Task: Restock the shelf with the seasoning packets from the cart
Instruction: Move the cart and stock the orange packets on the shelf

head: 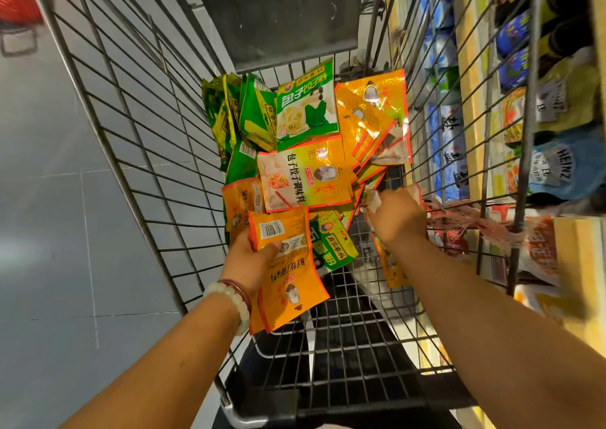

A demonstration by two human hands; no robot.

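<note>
Slippage is the main risk here. The left hand holds a small stack of orange packets above the cart, thumb curled over the top one, and the glossy sleeves fan out below that grip; if the thumb eases, the lower ones could slide free and drop through to the wire floor. The right hand reaches into the heap of seasoning packets at the cart's far end, its fingers curled round the pale edge of another orange packet, though motion blur makes it hard to say how firm that pinch is. Green packets lie mixed with the orange ones, so a hurried grab may pull up the wrong kind or drag 2 at once. The shelf stands just beyond the cart's right wall, already crowded with pouches and Heinz packs, and a packet pushed in carelessly could knock stock off or catch on the wire side.
</note>
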